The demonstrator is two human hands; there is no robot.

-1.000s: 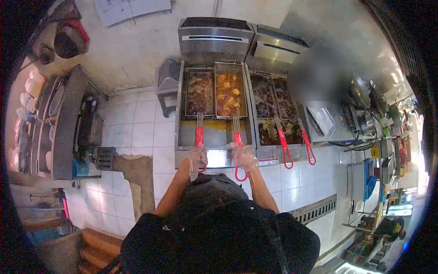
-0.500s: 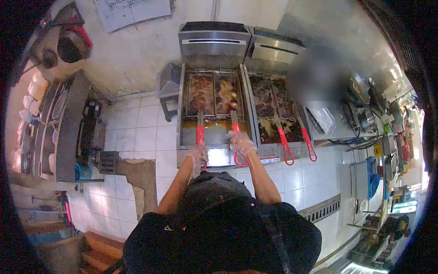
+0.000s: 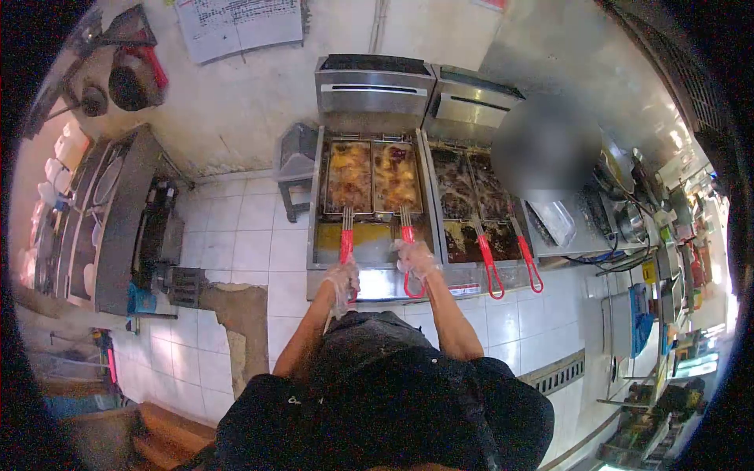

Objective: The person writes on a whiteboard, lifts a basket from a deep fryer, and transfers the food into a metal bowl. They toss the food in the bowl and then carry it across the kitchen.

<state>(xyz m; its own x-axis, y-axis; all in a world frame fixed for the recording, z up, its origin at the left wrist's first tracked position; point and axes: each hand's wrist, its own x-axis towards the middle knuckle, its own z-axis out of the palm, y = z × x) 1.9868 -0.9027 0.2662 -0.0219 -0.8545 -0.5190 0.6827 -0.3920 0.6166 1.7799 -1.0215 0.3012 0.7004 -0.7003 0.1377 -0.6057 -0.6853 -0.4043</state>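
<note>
Two wire fry baskets sit side by side in the left deep fryer point(image 3: 312, 224), with golden-brown food showing among bubbling oil. My left hand point(image 3: 342, 280), in a clear plastic glove, is wrapped round the red handle of the left fry basket point(image 3: 350, 179). The lower end of that handle is partly hidden by the glove. My right hand point(image 3: 415, 259), gloved likewise, closes on the red handle of the right fry basket point(image 3: 395, 180), whose loop shows below the fingers. Both handles point towards my body.
Right of my baskets stands a second fryer point(image 3: 503, 271) with two more red-handled baskets point(image 3: 485, 255) in dark, bubbling oil. Beyond it lies a metal tray point(image 3: 552, 224) on a counter. A small stool point(image 3: 296, 177) is left of the fryers. A dark shelf unit point(image 3: 118, 228) stands further left.
More golden food now shows at the surface in both baskets, where dark, foaming oil covered much of it. My hands keep hold of the handles. The whole view has shifted slightly.
</note>
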